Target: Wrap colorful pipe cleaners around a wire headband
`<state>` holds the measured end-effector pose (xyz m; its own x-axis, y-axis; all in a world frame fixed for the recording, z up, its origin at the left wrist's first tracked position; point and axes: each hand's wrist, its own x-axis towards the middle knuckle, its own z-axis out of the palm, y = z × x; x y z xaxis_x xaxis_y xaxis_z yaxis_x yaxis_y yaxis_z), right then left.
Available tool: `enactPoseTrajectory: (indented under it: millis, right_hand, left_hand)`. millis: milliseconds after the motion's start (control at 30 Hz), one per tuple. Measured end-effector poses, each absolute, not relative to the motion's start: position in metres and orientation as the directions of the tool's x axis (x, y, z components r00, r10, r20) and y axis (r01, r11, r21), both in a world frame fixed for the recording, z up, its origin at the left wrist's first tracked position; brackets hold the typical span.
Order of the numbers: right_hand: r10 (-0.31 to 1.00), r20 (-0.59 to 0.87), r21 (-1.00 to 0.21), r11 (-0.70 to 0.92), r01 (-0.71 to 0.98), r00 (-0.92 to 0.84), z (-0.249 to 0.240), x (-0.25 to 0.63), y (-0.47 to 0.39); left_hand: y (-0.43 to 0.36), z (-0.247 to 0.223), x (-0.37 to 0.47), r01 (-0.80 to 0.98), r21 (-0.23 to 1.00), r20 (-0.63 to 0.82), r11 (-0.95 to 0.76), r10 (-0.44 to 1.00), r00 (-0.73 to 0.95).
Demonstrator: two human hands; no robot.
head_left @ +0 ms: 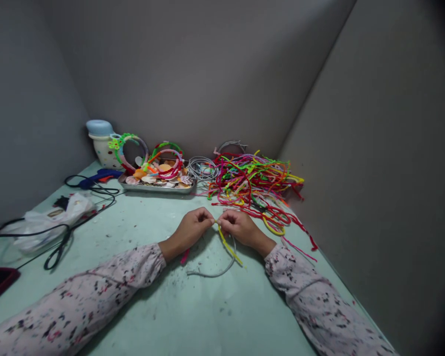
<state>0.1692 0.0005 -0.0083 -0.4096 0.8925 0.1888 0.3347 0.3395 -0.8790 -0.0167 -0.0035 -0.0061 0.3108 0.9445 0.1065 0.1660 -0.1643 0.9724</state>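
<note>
We noted left hand (193,226) and right hand (241,227) pinching yellow pipe cleaner (228,247); tail unwound, grey wire (211,275) bare below them

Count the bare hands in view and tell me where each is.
2: the left hand, just left of the upper end of a thin, fuzzy yellow strand, and the right hand, just right of it. No others show.

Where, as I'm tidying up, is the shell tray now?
In the head view, the shell tray sits left of centre, beyond the left hand, between the bottle and the wire coil.
</note>
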Motion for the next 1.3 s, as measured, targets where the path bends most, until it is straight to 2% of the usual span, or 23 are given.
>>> enactPoseTrajectory:
  millis: [133,300,600,1000,1100,1300]
  right_hand:
    - [0.859,0.282,-0.746,0.476,0.465,-0.427,-0.005,0.171,-0.002]
    - [0.812,0.375,-0.648,0.575,0.5,-0.447,-0.001,0.173,-0.005]
    - [0.792,0.392,-0.591,0.606,0.532,-0.467,-0.005,0.174,-0.004]
    - [0.704,0.441,-0.282,0.697,0.659,-0.557,-0.006,0.173,-0.006]
    - [0.7,0.438,-0.256,0.699,0.668,-0.564,-0.004,0.172,-0.008]
    - [0.689,0.434,-0.282,0.715,0.639,-0.58,0.003,0.172,-0.01]
  left_hand:
    - [-0.003,-0.006,-0.017,0.178,0.973,0.086,-0.146,0.948,0.308]
    - [-0.004,-0.004,-0.017,0.183,0.972,0.084,-0.149,0.942,0.324]
    - [-0.003,-0.006,-0.017,0.174,0.975,0.079,-0.139,0.945,0.317]
    - [-0.004,-0.006,-0.017,0.176,0.977,0.059,-0.117,0.951,0.303]
    - [-0.004,-0.005,-0.017,0.181,0.978,0.044,-0.103,0.953,0.301]
    - [-0.004,-0.006,-0.016,0.17,0.98,0.049,-0.102,0.955,0.294]
